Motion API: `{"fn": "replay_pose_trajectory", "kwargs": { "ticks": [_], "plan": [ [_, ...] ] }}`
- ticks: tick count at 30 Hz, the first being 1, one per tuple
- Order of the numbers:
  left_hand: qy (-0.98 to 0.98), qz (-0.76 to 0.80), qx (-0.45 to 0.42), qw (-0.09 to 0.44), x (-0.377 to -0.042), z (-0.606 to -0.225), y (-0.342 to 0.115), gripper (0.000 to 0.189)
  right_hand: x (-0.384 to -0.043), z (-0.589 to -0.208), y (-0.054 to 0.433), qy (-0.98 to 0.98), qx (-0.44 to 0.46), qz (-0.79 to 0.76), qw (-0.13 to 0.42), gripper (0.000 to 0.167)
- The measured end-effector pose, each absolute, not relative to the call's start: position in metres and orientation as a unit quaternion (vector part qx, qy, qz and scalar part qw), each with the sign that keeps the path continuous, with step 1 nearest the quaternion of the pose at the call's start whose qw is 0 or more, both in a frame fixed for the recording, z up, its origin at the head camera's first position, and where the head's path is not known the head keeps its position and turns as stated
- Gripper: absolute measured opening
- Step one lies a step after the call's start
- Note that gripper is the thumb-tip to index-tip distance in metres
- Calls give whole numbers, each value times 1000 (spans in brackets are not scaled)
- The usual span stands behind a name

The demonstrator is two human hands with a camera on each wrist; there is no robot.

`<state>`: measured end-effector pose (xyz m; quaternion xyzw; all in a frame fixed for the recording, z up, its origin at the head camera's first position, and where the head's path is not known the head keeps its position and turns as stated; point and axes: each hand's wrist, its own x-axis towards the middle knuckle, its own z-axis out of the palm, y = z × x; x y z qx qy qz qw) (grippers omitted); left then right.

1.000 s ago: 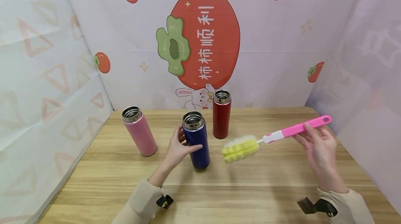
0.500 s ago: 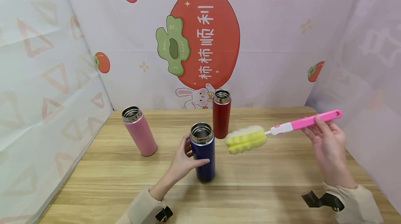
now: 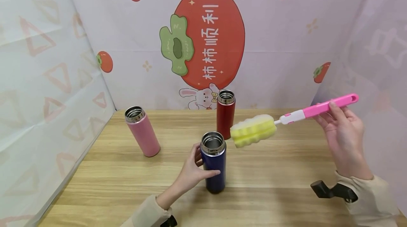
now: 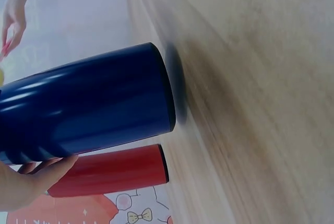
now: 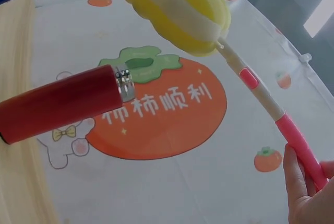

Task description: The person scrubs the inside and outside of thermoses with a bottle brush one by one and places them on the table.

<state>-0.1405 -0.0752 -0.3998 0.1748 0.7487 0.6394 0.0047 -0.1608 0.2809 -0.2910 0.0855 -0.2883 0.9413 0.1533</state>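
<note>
Both full: L fingers (image 3: 210,174) grip blue btl (image 3: 216,163), R fingers (image 3: 337,112) pinch sponge brush (image 3: 295,117).

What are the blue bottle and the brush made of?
Blue bottle: probably painted metal; the glossy body shows light streaks and its bare neck shines like steel.
Brush: the yellow head looks like soft sponge, matte and ridged; the smooth pink-and-white handle is likely plastic.

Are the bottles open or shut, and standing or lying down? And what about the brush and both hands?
Blue bottle: open top, upright, held
Pink bottle: open top, standing
Red bottle: open top, standing
Brush: held up, outside the bottles
Left hand: gripping the blue bottle
Right hand: holding the brush
</note>
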Motion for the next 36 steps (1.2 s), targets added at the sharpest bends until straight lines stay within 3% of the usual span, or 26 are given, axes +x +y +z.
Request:
{"fn": "replay_pose_trajectory", "kwargs": {
  "ticks": [27,36],
  "plan": [
    [754,623,205,36,-135,-405,-71,80,-170,-259,240,-333,112,926,138,18],
    [761,614,207,40,-122,-380,-70,76,-171,-240,229,-387,158,897,144,20]
  ]
}}
